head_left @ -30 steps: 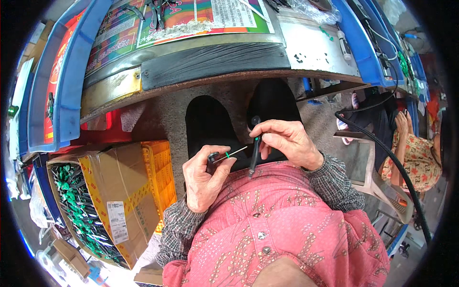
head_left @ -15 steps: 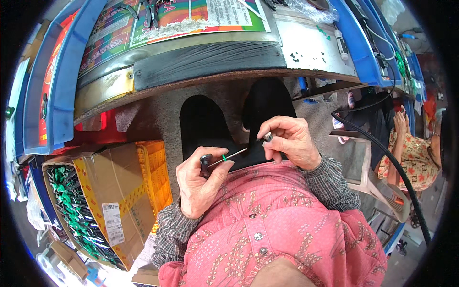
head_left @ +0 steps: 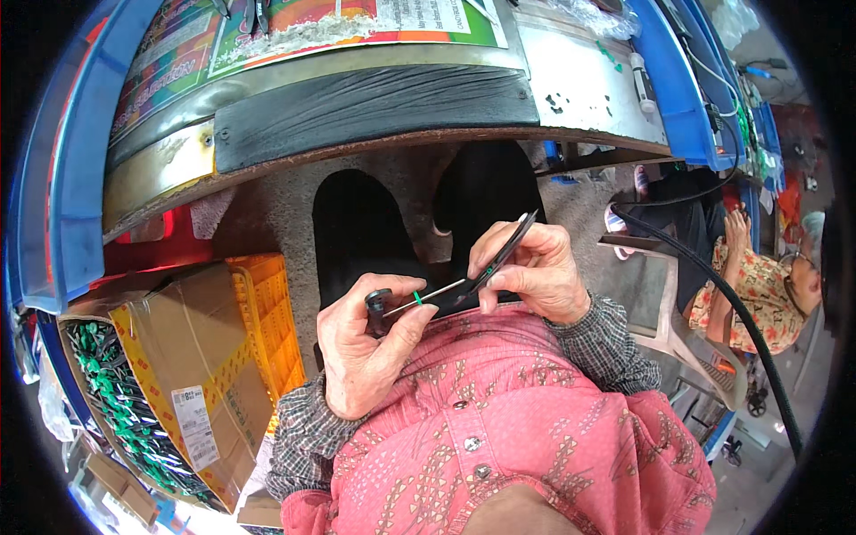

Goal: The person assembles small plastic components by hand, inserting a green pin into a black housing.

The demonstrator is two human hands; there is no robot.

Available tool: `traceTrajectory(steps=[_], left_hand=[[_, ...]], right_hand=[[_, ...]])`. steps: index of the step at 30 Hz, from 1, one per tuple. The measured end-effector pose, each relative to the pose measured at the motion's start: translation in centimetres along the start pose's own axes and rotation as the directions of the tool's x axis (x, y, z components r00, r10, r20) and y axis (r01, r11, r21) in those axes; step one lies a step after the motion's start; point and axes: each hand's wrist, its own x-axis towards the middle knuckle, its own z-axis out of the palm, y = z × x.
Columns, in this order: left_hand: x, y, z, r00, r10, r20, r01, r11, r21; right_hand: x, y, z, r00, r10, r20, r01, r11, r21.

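In front of my lap, my left hand (head_left: 370, 334) pinches a thin metal rod (head_left: 444, 289) with a rounded black end (head_left: 378, 301) against the palm side. A small green piece (head_left: 417, 297) sits around the rod by the fingertips. My right hand (head_left: 544, 272) is closed on a slim black piece (head_left: 506, 253), long and tapered, with a light tip and a green spot near the fingers; its exact kind is unclear. The rod's free tip comes close to the lower end of the black piece, and whether they touch I cannot tell.
Ahead is a workbench (head_left: 374, 111) with pliers (head_left: 256, 13) and black bits. Blue bins (head_left: 73, 160) stand at both sides. On my left are a cardboard box (head_left: 192, 348) of black and green pieces and an orange crate (head_left: 270, 312). A black cable (head_left: 740, 299) and a seated person (head_left: 749, 290) are at right.
The slim black piece in my right hand has turned from nearly end-on to lengthwise, and the hand has moved slightly left. My left hand keeps its pinch on the rod. The view has shifted a little.
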Motion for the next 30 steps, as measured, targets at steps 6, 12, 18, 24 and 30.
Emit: traceTrajectory(steps=[6,12,18,24,30], left_hand=[[0.7,-0.4,0.3,1.000,0.004,0.030,-0.005,1.000,0.023],[1.7,-0.7,0.7,0.999,-0.015,0.046,0.014,0.999,0.033],[2.2,-1.0,0.9,0.995,-0.081,0.054,0.081,0.997,-0.005],[2.5,-1.2,1.0,0.996,-0.069,0.063,0.070,0.998,-0.006],[2.6,-1.3,1.1,0.996,-0.066,0.062,0.068,0.997,-0.037]], right_hand=[[0.5,0.9,-0.3,0.999,-0.031,0.008,0.030,0.996,0.080],[0.9,1.6,-0.9,0.999,-0.039,-0.012,0.040,0.987,0.156],[1.2,1.8,-1.2,0.998,-0.059,-0.034,0.061,0.997,0.054],[1.4,1.9,-1.3,0.992,-0.120,-0.035,0.118,0.991,-0.057],[1.5,2.0,-1.2,0.989,-0.145,-0.034,0.142,0.986,-0.081]])
